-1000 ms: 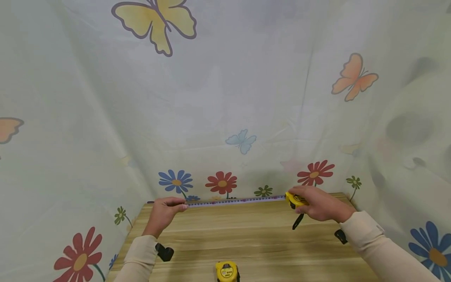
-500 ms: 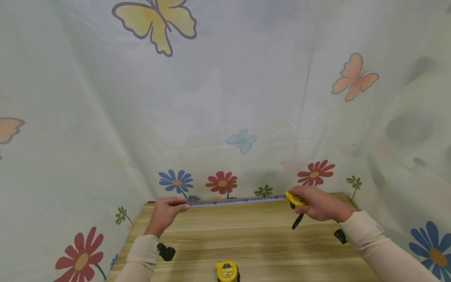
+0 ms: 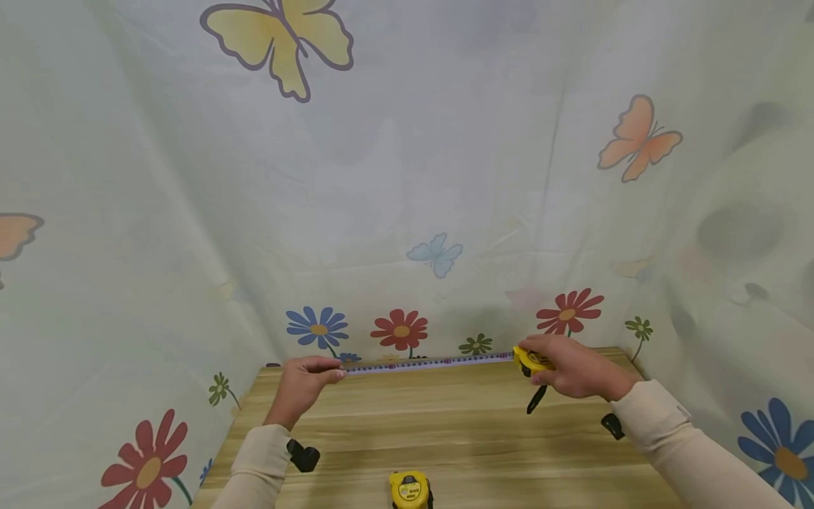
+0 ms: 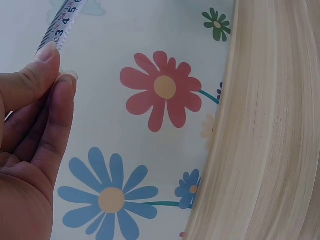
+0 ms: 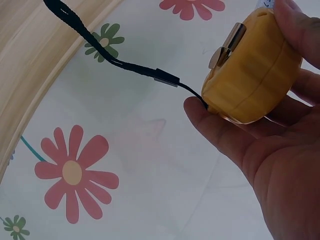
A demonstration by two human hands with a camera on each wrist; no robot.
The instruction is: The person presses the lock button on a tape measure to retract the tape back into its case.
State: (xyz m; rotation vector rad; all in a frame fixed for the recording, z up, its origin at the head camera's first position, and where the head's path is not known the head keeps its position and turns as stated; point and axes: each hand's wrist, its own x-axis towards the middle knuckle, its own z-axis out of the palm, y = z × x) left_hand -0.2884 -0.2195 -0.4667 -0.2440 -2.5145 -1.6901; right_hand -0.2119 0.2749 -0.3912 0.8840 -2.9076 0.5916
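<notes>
My right hand [image 3: 575, 367] grips a yellow tape measure [image 5: 252, 70], fingers and thumb round its case. A black wrist strap [image 5: 127, 65] hangs from the case. Between my hands the white blade [image 3: 422, 365] stretches out over the far part of the table, its printed numbers showing. My left hand [image 3: 304, 385] pinches the blade's free end between thumb and fingertips; in the left wrist view the blade [image 4: 61, 25] runs up from the thumb with low numbers visible. A second yellow tape measure [image 3: 410, 490] rests on the table near the bottom of the head view.
The wood-grain table [image 3: 407, 424] ends at a pale curtain [image 3: 381, 198] printed with flowers and butterflies, which also rises on the left and right. A small dark object [image 3: 273, 365] is at the table's far left corner.
My left hand has moved slightly to the right, toward the tape measure case, and the stretch of blade between the hands is a little shorter. My right hand has stayed nearly still.
</notes>
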